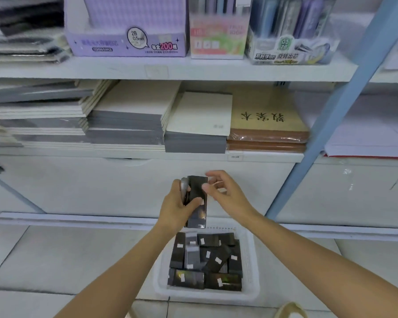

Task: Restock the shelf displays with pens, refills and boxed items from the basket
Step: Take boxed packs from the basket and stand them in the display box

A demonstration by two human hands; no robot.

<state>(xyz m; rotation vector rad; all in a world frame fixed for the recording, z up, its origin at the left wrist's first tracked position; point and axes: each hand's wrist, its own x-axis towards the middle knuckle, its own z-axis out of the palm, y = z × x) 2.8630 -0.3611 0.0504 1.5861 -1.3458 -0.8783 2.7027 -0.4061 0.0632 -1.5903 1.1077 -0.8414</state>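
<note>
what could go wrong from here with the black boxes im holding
The left hand grips the held boxes from one side while the right hand sits loose beside them, so one could slip out. They hang roughly above the basket, so a drop may hit the jumbled packs inside or miss onto the floor.

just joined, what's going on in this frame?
A person stands at stationery shelves, over a white basket on the floor that holds a heap of dark flat packs. The left hand grips a small stack of packs upright above the basket. The right hand has its thumb at the front pack's upper edge; whether it pinches is unclear. The held packs are not yet on a shelf.
</note>
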